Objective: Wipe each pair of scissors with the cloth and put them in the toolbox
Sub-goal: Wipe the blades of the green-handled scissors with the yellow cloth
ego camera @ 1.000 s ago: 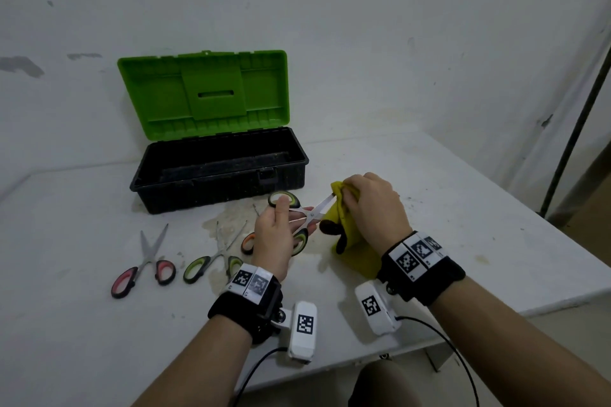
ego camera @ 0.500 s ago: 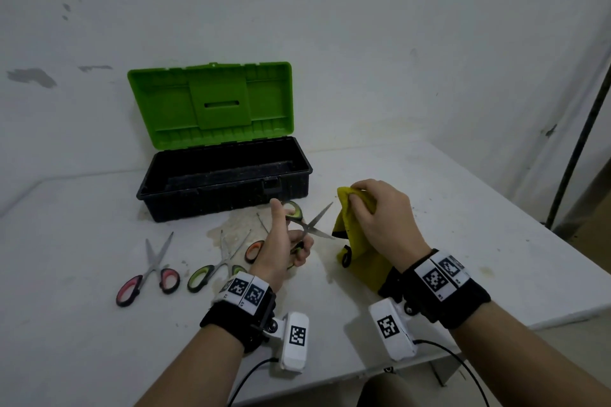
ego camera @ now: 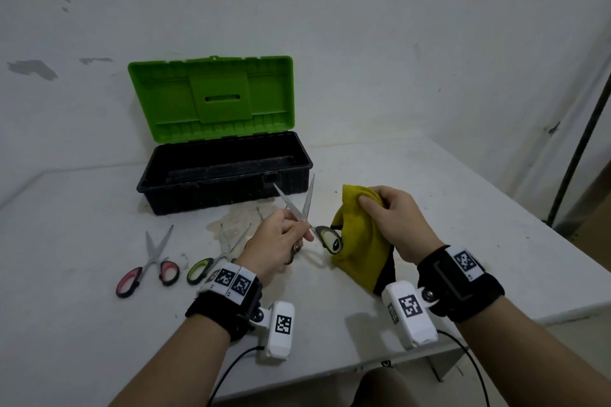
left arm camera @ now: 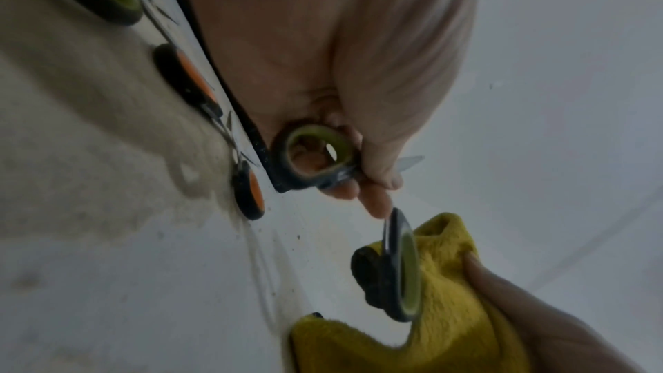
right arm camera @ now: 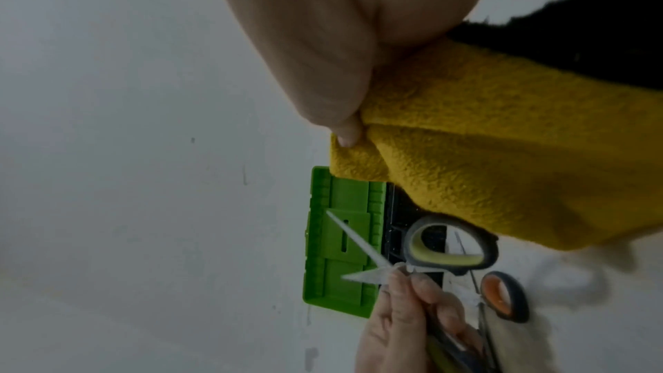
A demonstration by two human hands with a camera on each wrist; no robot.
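Left hand is gripping a pair of green-handled scissors at the pivot, fingers curled round the metal, blades spread in a V and pointing away from the person toward the toolbox. One handle loop is sticking out to the right of the fingers, just beside the cloth; whether it is touching the cloth cannot be told. The other loop is sitting under the palm, seen in the left wrist view. Right hand is clutching the yellow cloth in a bunch, thumb and fingers pinching its top, the rest hanging down to the white table. Beyond both hands the toolbox is standing open, black tray, green lid tilted back against the wall. Under the left hand, an orange-handled pair is lying on the table. To the left of that hand, another green-handled pair is lying blades apart, and further left a red-handled pair, also open. A brownish stain is marking the table between the left hand and the toolbox.
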